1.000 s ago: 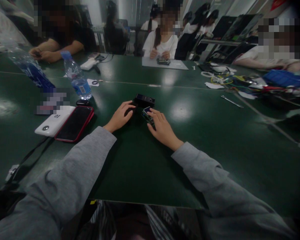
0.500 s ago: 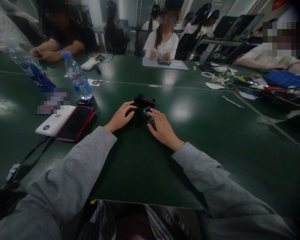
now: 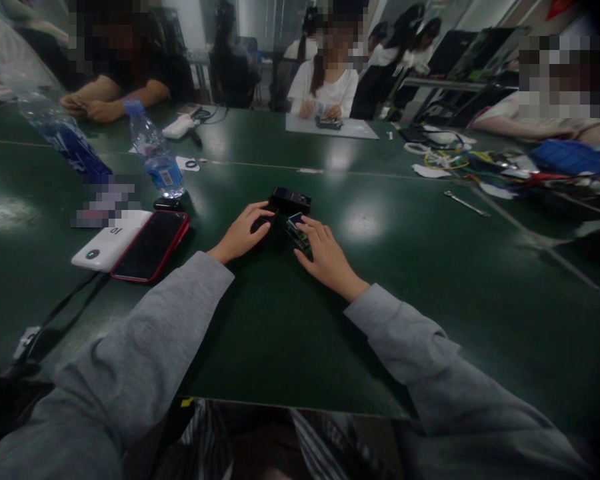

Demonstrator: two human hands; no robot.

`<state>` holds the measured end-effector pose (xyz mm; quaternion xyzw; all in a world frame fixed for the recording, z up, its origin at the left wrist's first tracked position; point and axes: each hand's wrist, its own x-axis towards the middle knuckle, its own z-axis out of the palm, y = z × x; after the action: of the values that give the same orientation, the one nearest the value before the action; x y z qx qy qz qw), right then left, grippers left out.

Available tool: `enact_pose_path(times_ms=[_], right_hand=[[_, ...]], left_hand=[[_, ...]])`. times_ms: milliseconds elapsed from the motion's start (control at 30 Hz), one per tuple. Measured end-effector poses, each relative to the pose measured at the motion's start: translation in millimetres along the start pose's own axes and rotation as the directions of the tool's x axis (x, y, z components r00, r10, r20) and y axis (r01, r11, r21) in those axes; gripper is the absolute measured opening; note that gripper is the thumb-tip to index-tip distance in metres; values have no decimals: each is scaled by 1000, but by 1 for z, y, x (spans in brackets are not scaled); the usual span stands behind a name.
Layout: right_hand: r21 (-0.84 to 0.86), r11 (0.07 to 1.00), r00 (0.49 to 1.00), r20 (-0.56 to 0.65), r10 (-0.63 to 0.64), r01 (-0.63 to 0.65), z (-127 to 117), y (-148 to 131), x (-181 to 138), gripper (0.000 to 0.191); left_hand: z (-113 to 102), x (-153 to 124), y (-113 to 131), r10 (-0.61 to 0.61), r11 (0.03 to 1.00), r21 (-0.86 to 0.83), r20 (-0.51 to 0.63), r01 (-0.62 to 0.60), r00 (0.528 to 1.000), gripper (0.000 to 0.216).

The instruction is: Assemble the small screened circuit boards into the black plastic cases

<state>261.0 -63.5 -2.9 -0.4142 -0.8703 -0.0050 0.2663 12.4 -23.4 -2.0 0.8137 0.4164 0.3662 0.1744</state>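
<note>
Under the curved fingers of my left hand (image 3: 244,232) is a small black part (image 3: 264,221), partly hidden, its kind unclear; the hand grips it. My right hand (image 3: 326,255) holds a green circuit board (image 3: 298,235) with a small dark blue screen or block at its upper end, fingers on top and thumb at the near side. Just beyond both hands a black rectangular case (image 3: 291,199) rests on the table, touched by neither hand as far as I can see.
Left of my arm lie a red-cased phone (image 3: 151,247), a white power bank (image 3: 111,239) and two water bottles, the nearer one (image 3: 163,167) half full. A wrench (image 3: 466,204) and tangled wires (image 3: 485,163) lie right. Across the green table (image 3: 280,333) several people sit.
My hands and the parts in them stay almost in place. Only a slight shift of the camera shows.
</note>
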Motion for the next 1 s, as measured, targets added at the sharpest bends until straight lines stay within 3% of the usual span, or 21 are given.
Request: enact_pose_path(times_ms=[1000], right_hand=[[17, 1000, 1000, 26, -6, 6, -3, -5, 2, 49]], left_hand=[[2, 1, -4, 23, 1000, -5, -18, -23, 1000, 30]])
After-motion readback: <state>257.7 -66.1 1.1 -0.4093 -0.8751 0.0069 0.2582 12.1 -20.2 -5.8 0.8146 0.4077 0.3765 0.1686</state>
